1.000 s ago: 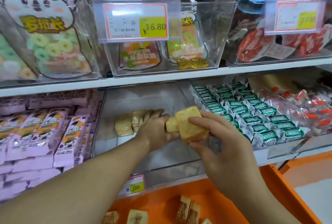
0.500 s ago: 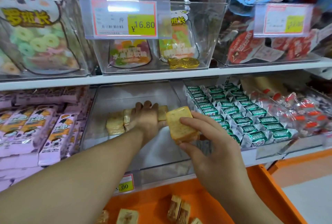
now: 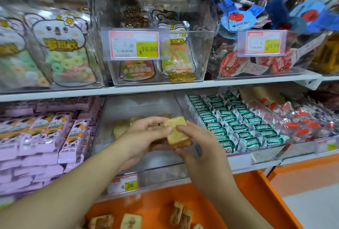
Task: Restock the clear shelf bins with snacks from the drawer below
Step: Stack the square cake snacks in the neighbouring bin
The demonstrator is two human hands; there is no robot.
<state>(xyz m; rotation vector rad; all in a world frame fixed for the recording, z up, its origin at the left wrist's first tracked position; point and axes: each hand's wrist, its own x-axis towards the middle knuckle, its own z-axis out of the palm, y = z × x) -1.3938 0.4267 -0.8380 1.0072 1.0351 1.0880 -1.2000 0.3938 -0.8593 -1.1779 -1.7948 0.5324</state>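
A yellow wrapped snack cake (image 3: 177,133) is held in front of the clear middle bin (image 3: 143,162) on the lower shelf. My right hand (image 3: 200,148) grips it from the right and below. My left hand (image 3: 145,135) has its thumb on the cake's left face, fingers curled behind it. A few similar cakes (image 3: 121,129) lie at the back of that bin, partly hidden by my left hand. More cakes (image 3: 180,214) lie in the open orange drawer (image 3: 256,201) below.
A bin of green-wrapped snacks (image 3: 236,122) stands right of the middle bin, pink packets (image 3: 42,133) left of it. The upper shelf carries clear bins with gummy bags (image 3: 60,56) and price tags (image 3: 134,45). An 8.00 tag (image 3: 124,184) hangs under the middle bin.
My left hand set a small cake down at the back of the bin, then came back toward me and took hold of the cake in my right hand.
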